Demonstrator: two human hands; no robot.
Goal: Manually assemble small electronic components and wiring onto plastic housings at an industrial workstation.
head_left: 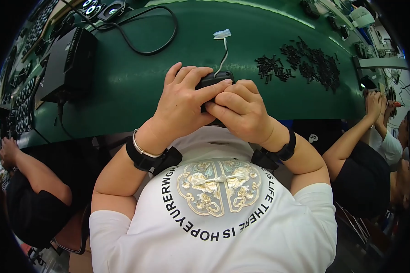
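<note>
Both my hands meet over a small black plastic housing [224, 76] near the front edge of the green table. My left hand [183, 98] wraps it from the left, its index finger laid across the top. From the right, my right hand [243, 109] grips the same piece with bent fingers; its thumb presses close to the left hand's fingers. Most of the housing is hidden under the hands. A thin wire [225, 53] rises from its top and ends in a pale white-blue connector or tab [222, 34] on the table.
Piles of small black cylindrical parts [312, 63] lie on the green table [191, 59] at the right. A black box [70, 63] with a cable stands at the left. A looped black cable [175, 32] lies at the back. Other people's arms [351, 141] show at both sides.
</note>
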